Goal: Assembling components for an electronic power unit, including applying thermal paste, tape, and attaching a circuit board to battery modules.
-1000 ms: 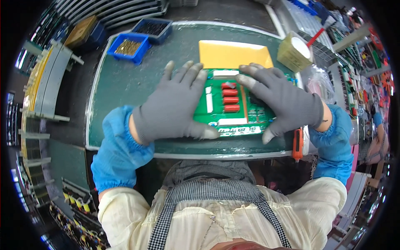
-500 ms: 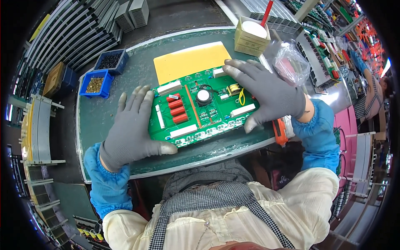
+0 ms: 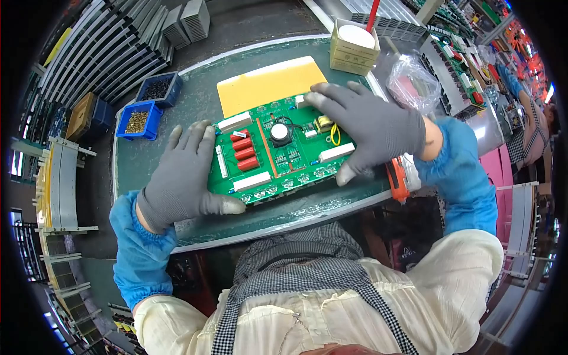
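Green board (hands spread wider) shows more.

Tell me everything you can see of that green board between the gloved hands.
The circuit board is a glossy green rectangle, component side up, slanting over the green table, its right end farther from the person. Near its left end four red cylinders form a row; an orange-brown strip, a white-topped black round part, long white blocks and a yellow wire loop also sit on it. The gloved left hand and right hand touch its two ends. Whether it rests flat is unclear.
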### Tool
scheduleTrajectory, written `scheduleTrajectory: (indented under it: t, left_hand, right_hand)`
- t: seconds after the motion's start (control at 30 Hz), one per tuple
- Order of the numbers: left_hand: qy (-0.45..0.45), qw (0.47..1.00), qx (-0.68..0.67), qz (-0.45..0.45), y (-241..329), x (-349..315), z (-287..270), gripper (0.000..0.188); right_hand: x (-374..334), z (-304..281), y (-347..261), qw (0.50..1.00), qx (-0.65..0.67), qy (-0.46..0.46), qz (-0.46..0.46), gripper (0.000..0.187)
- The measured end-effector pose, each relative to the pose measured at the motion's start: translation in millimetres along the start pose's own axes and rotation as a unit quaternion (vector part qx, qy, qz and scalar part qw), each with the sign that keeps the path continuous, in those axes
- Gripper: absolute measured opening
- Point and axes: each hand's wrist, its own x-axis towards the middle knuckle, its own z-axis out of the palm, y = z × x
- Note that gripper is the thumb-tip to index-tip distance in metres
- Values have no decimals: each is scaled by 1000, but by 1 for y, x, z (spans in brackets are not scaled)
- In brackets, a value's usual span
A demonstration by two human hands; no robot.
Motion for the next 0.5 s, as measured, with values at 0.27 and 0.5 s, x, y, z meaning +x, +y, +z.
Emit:
scheduleTrajectory:
  t: [0.27,0.5]
  left_hand:
    - [74,997,-16,-5,2,-3,14,133]
    - [39,998,-19,-52,8,-7,12,136]
  right_hand:
    - [-6,0,-6,997,-74,9,32,127]
    - [17,-15,-45,987,-147,64,-11,140]
